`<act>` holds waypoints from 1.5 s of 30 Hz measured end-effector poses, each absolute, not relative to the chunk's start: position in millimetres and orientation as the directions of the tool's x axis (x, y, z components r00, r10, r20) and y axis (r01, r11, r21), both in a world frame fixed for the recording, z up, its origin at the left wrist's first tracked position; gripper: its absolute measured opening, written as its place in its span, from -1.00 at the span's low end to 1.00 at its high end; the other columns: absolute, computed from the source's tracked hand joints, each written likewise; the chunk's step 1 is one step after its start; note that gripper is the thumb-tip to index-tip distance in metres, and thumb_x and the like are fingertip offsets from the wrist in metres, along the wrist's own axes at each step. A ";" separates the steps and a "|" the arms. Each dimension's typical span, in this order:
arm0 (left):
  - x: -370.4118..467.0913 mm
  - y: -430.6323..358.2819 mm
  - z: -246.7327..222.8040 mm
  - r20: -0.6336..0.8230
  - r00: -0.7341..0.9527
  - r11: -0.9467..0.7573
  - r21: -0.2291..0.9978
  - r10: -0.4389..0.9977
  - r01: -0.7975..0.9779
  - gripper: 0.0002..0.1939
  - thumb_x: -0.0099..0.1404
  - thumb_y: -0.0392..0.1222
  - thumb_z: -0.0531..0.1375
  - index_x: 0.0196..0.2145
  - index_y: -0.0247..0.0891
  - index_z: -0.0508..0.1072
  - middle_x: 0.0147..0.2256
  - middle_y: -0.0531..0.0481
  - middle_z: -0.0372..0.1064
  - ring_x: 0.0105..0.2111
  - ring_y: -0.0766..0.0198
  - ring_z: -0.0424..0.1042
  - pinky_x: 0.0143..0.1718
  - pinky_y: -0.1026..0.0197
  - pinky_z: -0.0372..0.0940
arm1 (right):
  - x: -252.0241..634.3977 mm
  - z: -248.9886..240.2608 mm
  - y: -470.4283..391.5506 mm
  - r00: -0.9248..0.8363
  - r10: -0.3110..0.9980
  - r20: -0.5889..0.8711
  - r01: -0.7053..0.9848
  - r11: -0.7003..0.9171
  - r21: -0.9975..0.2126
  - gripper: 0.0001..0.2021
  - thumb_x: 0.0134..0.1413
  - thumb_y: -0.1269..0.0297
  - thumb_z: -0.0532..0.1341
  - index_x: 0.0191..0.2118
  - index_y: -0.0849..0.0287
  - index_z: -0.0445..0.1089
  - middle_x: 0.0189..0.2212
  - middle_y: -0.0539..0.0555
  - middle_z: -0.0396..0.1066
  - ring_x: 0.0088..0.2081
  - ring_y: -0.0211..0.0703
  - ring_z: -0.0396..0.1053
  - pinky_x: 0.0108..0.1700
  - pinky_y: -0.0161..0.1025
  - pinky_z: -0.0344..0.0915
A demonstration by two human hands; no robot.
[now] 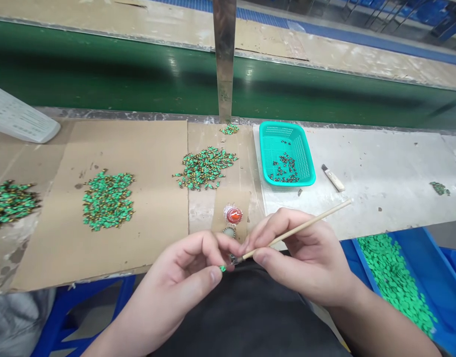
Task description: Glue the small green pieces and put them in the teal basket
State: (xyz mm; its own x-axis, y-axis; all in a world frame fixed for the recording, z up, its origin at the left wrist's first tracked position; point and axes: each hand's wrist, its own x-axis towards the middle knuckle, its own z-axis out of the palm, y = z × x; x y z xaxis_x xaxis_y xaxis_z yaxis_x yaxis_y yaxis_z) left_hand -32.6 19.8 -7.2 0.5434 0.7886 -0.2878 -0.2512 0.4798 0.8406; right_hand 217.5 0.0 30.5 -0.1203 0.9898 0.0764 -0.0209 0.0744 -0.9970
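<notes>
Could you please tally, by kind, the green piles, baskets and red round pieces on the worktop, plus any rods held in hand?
Green piles: 5 (two left, two middle, one far right)
Teal basket: 1
Red round piece: 1
Thin wooden rod, in the right hand: 1
Total: 8

Bare fingers point(209, 248), bare forearms point(127, 317), dark garment point(265, 317), possibly an apron.
</notes>
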 end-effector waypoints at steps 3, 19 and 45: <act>-32.2 20.0 -6.5 -0.295 0.534 0.481 0.841 0.792 -0.247 -0.77 0.46 0.02 0.62 -0.29 -0.09 0.77 -0.08 -0.06 0.82 -0.13 0.16 0.71 -0.01 0.26 0.56 | 217.8 30.3 -0.4 -0.113 0.990 0.080 -0.020 0.078 -0.997 -0.86 0.32 0.47 0.52 -0.18 0.07 0.66 -0.25 0.07 0.80 -0.24 -0.05 0.76 -0.14 -0.14 0.65; -33.9 21.4 -6.7 -0.305 0.539 0.489 0.840 0.785 -0.236 -0.77 0.47 0.02 0.62 -0.29 -0.07 0.77 -0.08 -0.03 0.81 -0.13 0.19 0.69 -0.01 0.30 0.55 | 216.9 29.4 -0.2 -0.116 0.989 0.090 -0.028 0.087 -0.996 -0.85 0.32 0.50 0.49 -0.17 0.07 0.67 -0.24 0.08 0.80 -0.24 -0.05 0.76 -0.13 -0.14 0.66; -32.8 20.8 -5.6 -0.339 0.546 0.505 0.843 0.766 -0.186 -0.73 0.44 0.05 0.63 -0.32 -0.09 0.76 -0.14 -0.04 0.80 -0.15 0.16 0.69 -0.07 0.27 0.54 | 222.0 32.3 -2.2 -0.205 0.966 0.156 0.003 0.160 -0.987 -0.83 0.42 0.48 0.50 -0.12 0.05 0.59 -0.20 0.10 0.78 -0.20 -0.02 0.77 -0.15 -0.13 0.69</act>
State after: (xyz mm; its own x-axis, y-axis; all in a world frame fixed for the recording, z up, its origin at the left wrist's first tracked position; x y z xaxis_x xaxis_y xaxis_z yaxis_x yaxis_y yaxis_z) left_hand -32.8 20.8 -5.6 0.5458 0.7664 -0.3387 -0.1864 0.5051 0.8427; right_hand 222.0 -2.2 32.3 -0.2048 0.9662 0.1564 0.0027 0.1604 -0.9871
